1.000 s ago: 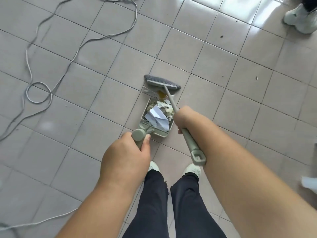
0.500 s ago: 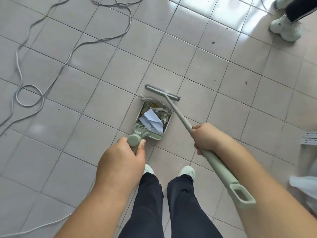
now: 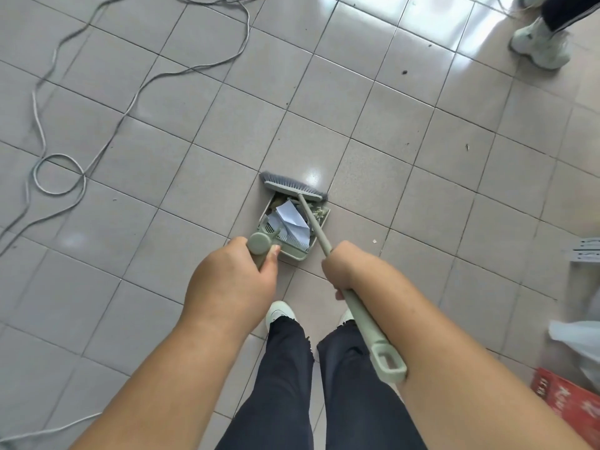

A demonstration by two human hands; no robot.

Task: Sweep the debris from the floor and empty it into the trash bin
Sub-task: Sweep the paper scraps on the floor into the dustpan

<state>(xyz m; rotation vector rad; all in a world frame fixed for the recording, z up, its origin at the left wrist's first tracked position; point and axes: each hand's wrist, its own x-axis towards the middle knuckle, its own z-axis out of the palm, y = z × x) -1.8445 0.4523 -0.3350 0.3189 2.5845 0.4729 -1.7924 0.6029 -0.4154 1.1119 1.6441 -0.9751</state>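
A pale green dustpan (image 3: 319, 226) rests on the grey tiled floor ahead of my feet, filled with white paper scraps (image 3: 290, 219) and small debris. My left hand (image 3: 232, 284) is closed around the dustpan's upright handle (image 3: 259, 243). My right hand (image 3: 344, 271) grips the pale green broom handle (image 3: 363, 316) partway along it. The broom's grey-bristled head (image 3: 293, 187) lies across the dustpan's open mouth. A tiny crumb (image 3: 374, 241) sits on the tile just right of the pan. No trash bin is recognisable in view.
Grey cables (image 3: 60, 172) loop across the floor at left. Another person's shoe (image 3: 540, 47) is at top right. A white plastic bag (image 3: 581, 342), a red box (image 3: 568, 407) and a metal bracket (image 3: 586, 250) sit at the right edge. Dark specks (image 3: 404, 72) dot far tiles.
The broom head has been drawn in against the dustpan's mouth, pushing the debris inside. My right hand moved back toward the pan. The view shifted slightly, bringing in the red box.
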